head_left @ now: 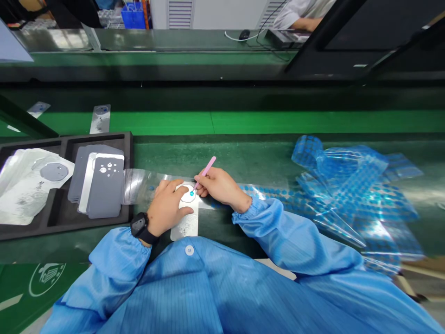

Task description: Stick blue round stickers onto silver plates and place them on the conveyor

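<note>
My right hand [222, 186] pinches pink tweezers [209, 165] like a pen. Their tip meets a small blue dot [192, 193] within the round ring at the top of a whitish phone-back-shaped panel [187, 224]. Over the left side of that panel lies my left hand [167, 208], fingers and thumb spread around the ring, resting on the surface. Beneath the panel and both hands runs a clear plastic strip [137, 185], with rows of blue dots [278, 192] on its right part. A black watch [141, 226] is on my left wrist.
A black foam tray [130, 153] at left holds stacked grey panels [107, 190] and whitish panels [24, 195]. Crumpled clear sheets with blue dots [354, 176] heap at right. Another panel [100, 119] lies on the green belt [243, 121]. Across it, a person's arm [306, 23] shows.
</note>
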Motion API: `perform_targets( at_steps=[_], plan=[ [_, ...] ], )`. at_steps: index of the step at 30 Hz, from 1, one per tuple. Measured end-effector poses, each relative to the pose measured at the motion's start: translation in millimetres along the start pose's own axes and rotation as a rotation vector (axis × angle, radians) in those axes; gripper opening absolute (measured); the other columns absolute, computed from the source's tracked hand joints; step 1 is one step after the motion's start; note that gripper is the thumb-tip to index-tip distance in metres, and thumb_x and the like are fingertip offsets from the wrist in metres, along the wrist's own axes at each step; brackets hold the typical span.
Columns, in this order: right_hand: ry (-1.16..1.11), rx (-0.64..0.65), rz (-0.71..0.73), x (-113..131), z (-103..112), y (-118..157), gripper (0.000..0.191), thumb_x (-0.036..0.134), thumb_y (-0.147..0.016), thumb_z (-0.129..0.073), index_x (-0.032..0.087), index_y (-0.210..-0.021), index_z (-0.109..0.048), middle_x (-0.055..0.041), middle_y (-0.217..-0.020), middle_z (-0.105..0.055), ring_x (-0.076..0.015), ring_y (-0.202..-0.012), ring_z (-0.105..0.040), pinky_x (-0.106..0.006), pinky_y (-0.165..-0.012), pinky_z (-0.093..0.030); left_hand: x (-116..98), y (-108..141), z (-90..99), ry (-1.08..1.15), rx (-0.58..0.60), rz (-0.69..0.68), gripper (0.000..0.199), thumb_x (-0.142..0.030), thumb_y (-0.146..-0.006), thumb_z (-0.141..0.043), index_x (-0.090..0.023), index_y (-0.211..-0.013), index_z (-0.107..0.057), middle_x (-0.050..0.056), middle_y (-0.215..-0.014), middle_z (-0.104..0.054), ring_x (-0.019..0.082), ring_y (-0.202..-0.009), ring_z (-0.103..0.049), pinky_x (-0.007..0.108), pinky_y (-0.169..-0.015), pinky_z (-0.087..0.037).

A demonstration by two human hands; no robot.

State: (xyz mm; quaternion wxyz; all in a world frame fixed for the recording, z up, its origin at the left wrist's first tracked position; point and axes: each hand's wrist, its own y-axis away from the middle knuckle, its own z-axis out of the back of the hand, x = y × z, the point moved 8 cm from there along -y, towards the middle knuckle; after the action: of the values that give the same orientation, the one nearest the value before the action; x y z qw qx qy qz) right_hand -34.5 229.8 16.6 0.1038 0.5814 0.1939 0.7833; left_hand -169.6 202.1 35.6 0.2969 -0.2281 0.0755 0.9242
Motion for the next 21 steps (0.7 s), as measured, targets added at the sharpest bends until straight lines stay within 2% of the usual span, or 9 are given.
perform_targets(
  at_steps=[8, 12, 14, 16, 18, 20, 21],
  plan=[
    [0.003, -0.003, 0.005, 0, -3, 0, 0.021, 0.013, -0.091, -0.055, 0.014, -0.070, -0.058, -0.0004, -0.055, -0.064, -0.0087, -0.047, -0.060, -0.017, -0.046, -0.052, -7, 1, 2.4, -0.064, 0.030, -0.052, 0.037, -0.035, -0.074, -0.076, -0.028, -0.109, -0.070, 0.008, -0.129, -0.054, 0.031, -0.113, -0.048, 0.050, -0.098, -0.043],
    [-0.003, 0.007, 0.007, 1, -2, 0, 0.019, 0.015, -0.091, -0.054, 0.015, -0.072, -0.057, -0.0018, -0.060, -0.065, -0.0100, -0.050, -0.062, -0.019, -0.048, -0.052, -8, 1, 2.5, -0.106, 0.055, -0.019, 0.036, -0.036, -0.076, -0.075, -0.031, -0.111, -0.070, 0.008, -0.131, -0.054, 0.031, -0.113, -0.048, 0.051, -0.095, -0.044],
    [0.016, -0.026, 0.026, 1, 6, 3, 0.016, 0.020, -0.091, -0.053, 0.016, -0.076, -0.056, -0.0028, -0.064, -0.066, -0.0124, -0.053, -0.063, -0.023, -0.051, -0.054, -8, 1, 2.7, -0.118, 0.059, -0.002, 0.036, -0.036, -0.076, -0.075, -0.031, -0.111, -0.070, 0.008, -0.131, -0.054, 0.032, -0.115, -0.048, 0.051, -0.094, -0.045],
    [0.126, -0.138, 0.156, 9, 21, 11, 0.015, 0.025, -0.091, -0.052, 0.018, -0.079, -0.056, -0.0040, -0.069, -0.066, -0.0154, -0.060, -0.064, -0.029, -0.059, -0.055, -9, 1, 2.8, -0.124, 0.066, 0.007, 0.036, -0.037, -0.076, -0.074, -0.031, -0.112, -0.069, 0.009, -0.132, -0.055, 0.032, -0.115, -0.049, 0.051, -0.092, -0.045],
    [0.336, -0.224, 0.402, 25, 27, 26, 0.015, 0.024, -0.091, -0.048, 0.019, -0.081, -0.057, -0.0065, -0.078, -0.067, -0.0186, -0.074, -0.064, -0.034, -0.072, -0.054, -9, 1, 2.5, -0.127, 0.076, 0.018, 0.036, -0.037, -0.076, -0.075, -0.031, -0.111, -0.069, 0.009, -0.132, -0.055, 0.033, -0.116, -0.049, 0.050, -0.091, -0.046],
    [0.582, -0.170, 0.614, 33, 12, 42, 0.018, 0.018, -0.090, -0.044, 0.018, -0.085, -0.062, -0.0090, -0.090, -0.066, -0.0203, -0.087, -0.062, -0.035, -0.081, -0.051, -8, 0, 2.3, -0.124, 0.086, 0.033, 0.036, -0.037, -0.076, -0.075, -0.030, -0.110, -0.068, 0.009, -0.132, -0.055, 0.033, -0.116, -0.049, 0.050, -0.090, -0.046],
    [0.703, -0.102, 0.660, 32, 1, 47, 0.021, 0.017, -0.089, -0.044, 0.018, -0.090, -0.064, -0.0098, -0.095, -0.065, -0.0205, -0.088, -0.061, -0.035, -0.081, -0.051, -7, 0, 2.1, -0.121, 0.090, 0.041, 0.036, -0.037, -0.076, -0.075, -0.029, -0.110, -0.068, 0.009, -0.132, -0.055, 0.033, -0.117, -0.048, 0.050, -0.090, -0.045]
  ],
)
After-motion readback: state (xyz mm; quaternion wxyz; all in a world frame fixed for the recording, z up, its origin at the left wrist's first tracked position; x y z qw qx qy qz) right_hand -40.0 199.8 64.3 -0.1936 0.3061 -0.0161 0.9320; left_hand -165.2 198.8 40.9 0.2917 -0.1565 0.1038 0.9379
